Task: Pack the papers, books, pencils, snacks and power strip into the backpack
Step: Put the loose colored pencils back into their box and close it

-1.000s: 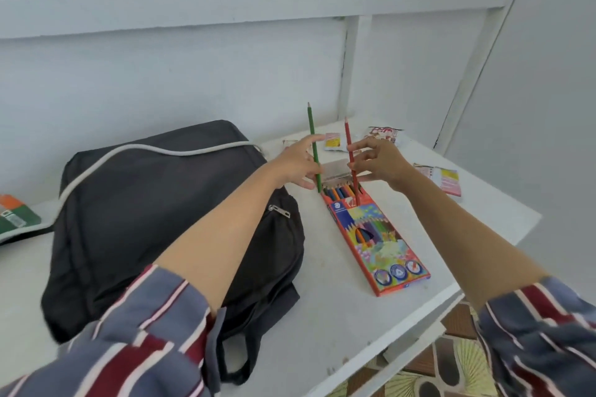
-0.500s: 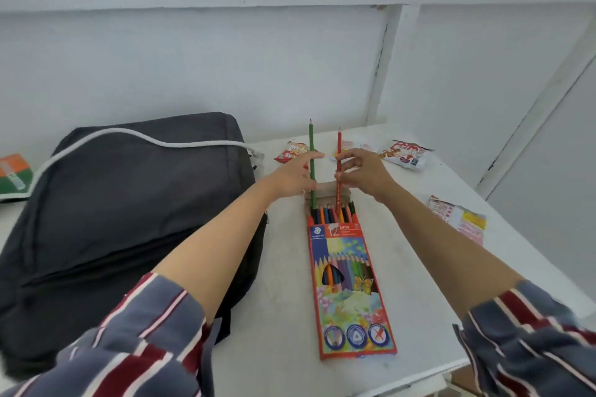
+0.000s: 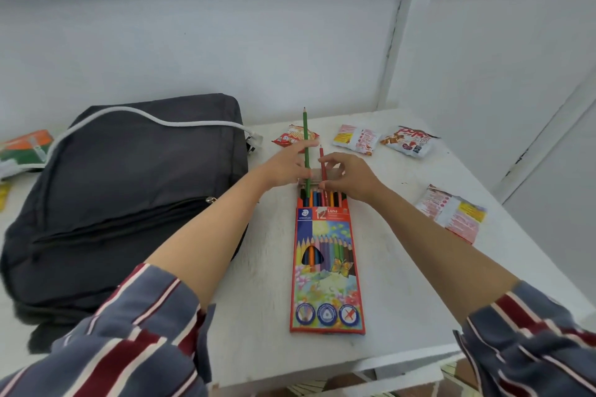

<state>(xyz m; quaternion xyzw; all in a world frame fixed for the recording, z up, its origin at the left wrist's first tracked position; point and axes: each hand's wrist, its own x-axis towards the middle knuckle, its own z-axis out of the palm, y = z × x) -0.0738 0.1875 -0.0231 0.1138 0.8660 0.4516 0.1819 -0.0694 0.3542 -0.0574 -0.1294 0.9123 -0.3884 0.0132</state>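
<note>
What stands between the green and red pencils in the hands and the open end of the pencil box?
Nothing visible. The left hand pinches the green pencil and the right hand the red pencil. Both are upright, with their lower ends at the pencil box mouth, among the pencils stored there.

The white table (image 3: pixel 251 316) bears a black backpack (image 3: pixel 129 203), a coloured-pencil box (image 3: pixel 325 267) and four snack packets (image 3: pixel 354 138).

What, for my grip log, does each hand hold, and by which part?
Left hand pinches the green pencil low on its shaft; right hand pinches the red pencil, also low down.
</note>
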